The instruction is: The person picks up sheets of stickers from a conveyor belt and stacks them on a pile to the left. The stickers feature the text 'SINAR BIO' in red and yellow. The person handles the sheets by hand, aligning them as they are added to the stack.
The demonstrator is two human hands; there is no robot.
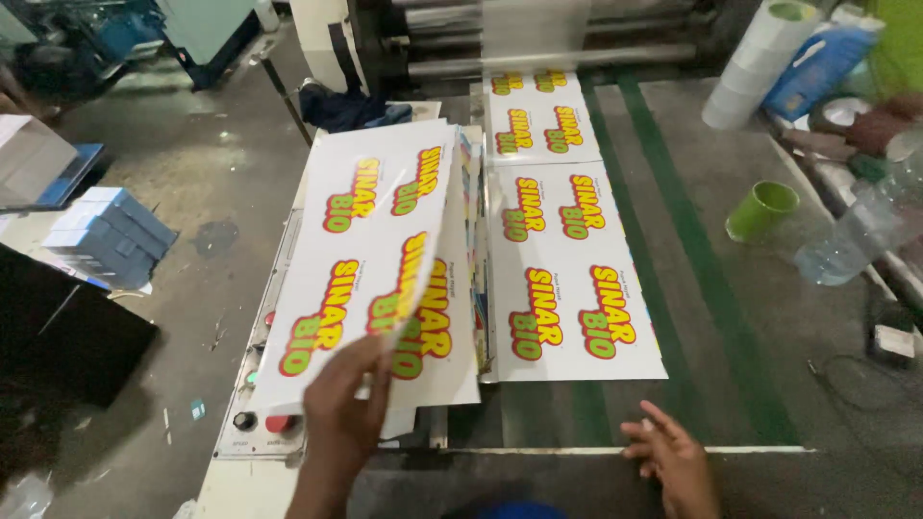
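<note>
My left hand [341,413] grips the near edge of a glossy white printed sheet [361,259] with red, yellow and green lettering, lifted and tilted above a stack of like sheets [452,317]. My right hand [673,461] rests with fingers apart on the near edge of the dark conveyor bed [731,317], holding nothing. Right of the stack, a run of the same printed sheets [567,279] lies flat on the bed, coming from rollers [538,48] at the far end under clear film.
A control panel with a red button [277,423] sits below my left hand. A green cup [760,209], a clear bottle [856,231], a white roll [760,58] and a blue pack lie at the right. Blue boxes [111,235] stand on the floor at left.
</note>
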